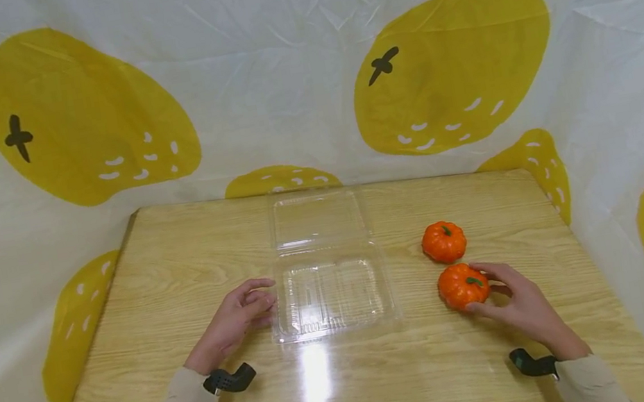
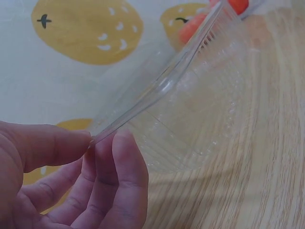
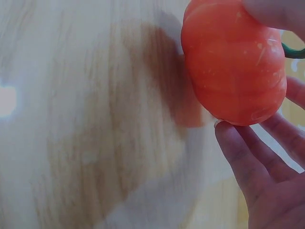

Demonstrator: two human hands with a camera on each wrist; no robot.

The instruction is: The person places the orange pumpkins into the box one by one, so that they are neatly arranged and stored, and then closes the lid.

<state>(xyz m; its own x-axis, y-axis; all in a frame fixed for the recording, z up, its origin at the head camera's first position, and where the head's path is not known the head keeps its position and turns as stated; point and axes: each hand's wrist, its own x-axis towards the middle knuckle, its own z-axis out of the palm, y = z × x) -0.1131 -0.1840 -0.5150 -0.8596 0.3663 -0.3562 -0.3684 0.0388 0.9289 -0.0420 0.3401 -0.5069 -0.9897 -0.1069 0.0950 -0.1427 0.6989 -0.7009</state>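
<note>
A clear plastic clamshell container [image 1: 337,297] lies opened out on the table, its lid [image 1: 317,219] folded back toward the wall. My left hand [image 1: 243,315] pinches the container's left edge between thumb and fingers, as the left wrist view [image 2: 102,138] shows up close. To the right, my right hand [image 1: 518,303] grips the nearer small orange pumpkin [image 1: 462,286], thumb on one side and fingers on the other. In the right wrist view that pumpkin [image 3: 233,62] shows its ribbed side and part of a green stem. A second orange pumpkin [image 1: 444,242] sits just behind it.
The wooden table [image 1: 178,252] backs onto a white curtain [image 1: 274,96] printed with yellow fruit, which also hangs along both sides. A bright light reflection falls on the tabletop in front of the container. Each wrist wears a black camera mount [image 1: 230,380].
</note>
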